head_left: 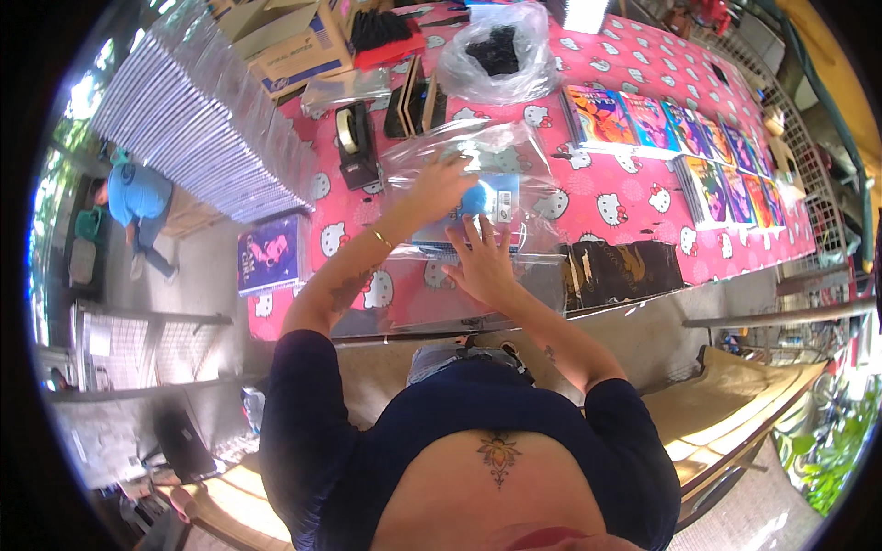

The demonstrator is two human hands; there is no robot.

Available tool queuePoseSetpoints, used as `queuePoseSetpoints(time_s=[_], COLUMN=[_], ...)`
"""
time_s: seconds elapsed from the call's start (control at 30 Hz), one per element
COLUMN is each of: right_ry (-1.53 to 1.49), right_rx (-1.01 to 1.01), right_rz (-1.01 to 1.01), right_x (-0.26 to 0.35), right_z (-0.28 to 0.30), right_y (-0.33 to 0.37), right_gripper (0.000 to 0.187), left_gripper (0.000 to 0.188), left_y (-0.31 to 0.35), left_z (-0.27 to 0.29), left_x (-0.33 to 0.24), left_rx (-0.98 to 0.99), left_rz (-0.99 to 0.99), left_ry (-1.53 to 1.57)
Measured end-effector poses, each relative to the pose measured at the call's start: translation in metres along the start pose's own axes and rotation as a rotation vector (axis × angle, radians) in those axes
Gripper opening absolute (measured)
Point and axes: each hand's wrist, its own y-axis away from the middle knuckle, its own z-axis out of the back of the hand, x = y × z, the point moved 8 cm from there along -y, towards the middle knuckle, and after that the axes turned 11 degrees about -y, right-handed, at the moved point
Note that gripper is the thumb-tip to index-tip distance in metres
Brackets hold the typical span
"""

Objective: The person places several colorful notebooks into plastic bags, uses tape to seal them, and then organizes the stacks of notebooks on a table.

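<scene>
From the view's middle, a tall stack of books [207, 124] rises at ten o'clock, a purple book [272, 253] lies at nine, a tape dispenser [356, 151] at eleven. At twelve, the left hand [446, 186] is on clear plastic [531, 170]; whether it pinches, I cannot tell. At one, the plastic covers a blue item [493, 197] on the pink worktop [588, 225]; the right hand [484, 264], with fingers spread wide, rests over its lower part. Colourful books [684, 147] lie at two.

Pink tablecloth [588, 223] with white cat faces, clear plastic [405, 172], blue-and-white item [503, 185]

The plastic sleeve [533, 193] lies on the table [634, 190], right of the tape dispenser [362, 151] and left of the booklets [649, 119].
</scene>
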Motion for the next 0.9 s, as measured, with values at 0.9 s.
queuePoseSetpoints(time_s=[0.9], right_ry=[0.042], right_rx=[-0.147], right_rz=[0.108], right_x=[-0.016], right_z=[0.068], right_y=[0.0], right_gripper=[0.066], left_gripper=[0.035], left_y=[0.068], left_z=[-0.035], left_x=[-0.064], left_rx=[0.264], left_rz=[0.572], left_ry=[0.392])
